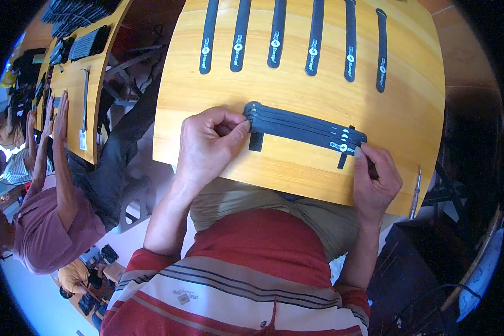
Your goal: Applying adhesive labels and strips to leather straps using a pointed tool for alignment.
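Observation:
A stack of black storage straps [302,124] lies across the wooden table in front of me, slightly fanned, with pale print near its right end. My left hand [207,143] pinches the stack's left end between thumb and fingers. At the opposite end, my right hand [378,179] has thumb and forefinger closed on the lower corner. Two short black strips cross under the stack: the left strip [256,142] shows below it, and the right strip [341,161] sticks out above and below. How many straps are stacked is hard to make out.
Several single black straps [276,33] lie spaced in a row at the table's far side. A slim pen-like tool [416,193] rests by the right edge. To the left, a co-worker's hands [61,117] are over another table [99,84] with piled black straps.

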Tool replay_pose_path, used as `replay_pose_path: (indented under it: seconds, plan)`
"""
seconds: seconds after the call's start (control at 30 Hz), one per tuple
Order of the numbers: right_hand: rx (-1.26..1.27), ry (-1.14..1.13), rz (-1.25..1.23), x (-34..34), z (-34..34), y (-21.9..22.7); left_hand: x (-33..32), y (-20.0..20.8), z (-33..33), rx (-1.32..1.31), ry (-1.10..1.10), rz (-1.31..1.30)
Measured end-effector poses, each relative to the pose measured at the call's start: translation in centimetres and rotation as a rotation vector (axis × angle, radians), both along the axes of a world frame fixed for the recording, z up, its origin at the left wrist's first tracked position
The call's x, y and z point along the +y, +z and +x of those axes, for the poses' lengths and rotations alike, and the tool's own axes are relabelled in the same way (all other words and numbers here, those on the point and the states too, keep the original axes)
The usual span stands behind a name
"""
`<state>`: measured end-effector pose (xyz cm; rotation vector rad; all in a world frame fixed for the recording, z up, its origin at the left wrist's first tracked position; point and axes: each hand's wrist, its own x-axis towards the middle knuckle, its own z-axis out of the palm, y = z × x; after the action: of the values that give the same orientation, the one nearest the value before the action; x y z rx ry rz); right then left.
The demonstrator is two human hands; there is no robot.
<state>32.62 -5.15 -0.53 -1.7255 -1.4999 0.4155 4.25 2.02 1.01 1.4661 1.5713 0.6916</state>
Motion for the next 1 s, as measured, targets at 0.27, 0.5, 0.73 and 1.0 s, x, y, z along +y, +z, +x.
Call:
replay_pose_path:
  seconds: [0.27,0.5,0.73,1.0]
  plan:
    - [-0.021,-0.01,-0.043,-0.02,-0.22,0.23,0.06,0.07,-0.1,-0.023,-0.035,0.037]
    - [-0.051,0.002,-0.018,0.0,-0.05,0.06,0.03,-0.08,-0.07,0.001,-0.042,0.053]
    - [-0.084,0.025,0.037,-0.09,-0.07,-0.26,-0.09,0.3,0.16,0.047,-0.045,0.059]
    - [-0.083,-0.001,0.043,-0.21,-0.32,-0.21,-0.08,-0.03,0.23,0.05,-0.014,0.037]
